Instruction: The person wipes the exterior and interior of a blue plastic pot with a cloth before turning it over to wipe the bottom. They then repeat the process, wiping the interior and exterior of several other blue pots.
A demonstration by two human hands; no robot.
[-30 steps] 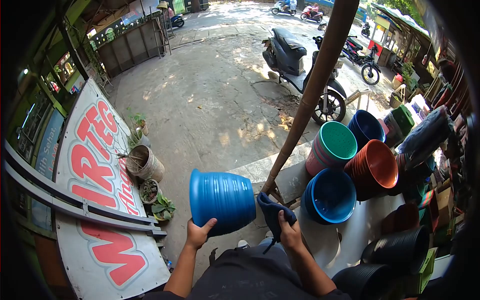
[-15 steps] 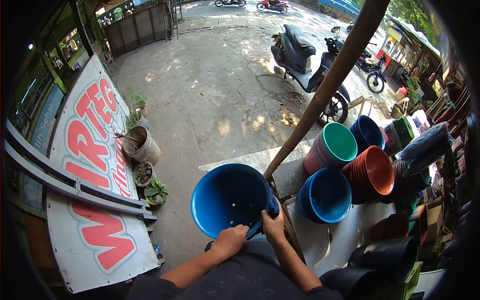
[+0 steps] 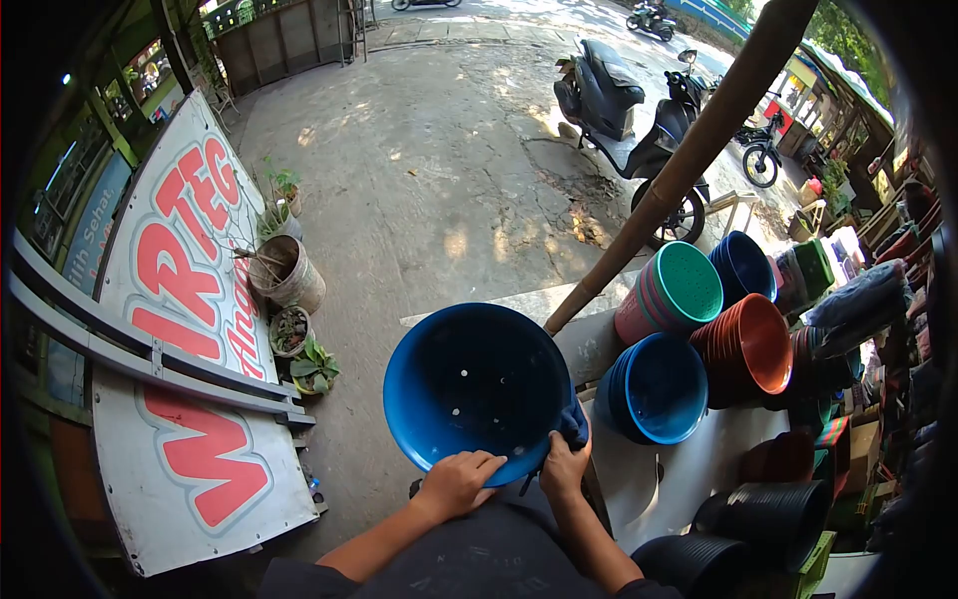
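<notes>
A large blue plastic bucket (image 3: pixel 424 344) is held in front of my body, its wide mouth tipped up toward me. Several small pale specks show on its dark inside. My left hand (image 3: pixel 461 484) grips the near rim, with the thumb lying over the edge. At the right side of the rim, my right hand (image 3: pixel 565 467) is closed around a dark blue cloth (image 3: pixel 574 424), which lies against the bucket's outer wall. Part of the cloth is hidden behind the fingers.
Stacks of blue buckets (image 3: pixel 659 389), green basins (image 3: pixel 689 285) and orange-red buckets (image 3: pixel 753 344) stand on the right. A bamboo pole (image 3: pixel 649 210) slants up behind the bucket. Potted plants (image 3: pixel 289 275) line a large sign (image 3: pixel 195 299) at left. A scooter (image 3: pixel 639 130) is parked ahead.
The bucket's mouth has turned more toward me, showing more of the inside. My right hand and the cloth have shifted right along the rim. My left hand keeps its grip.
</notes>
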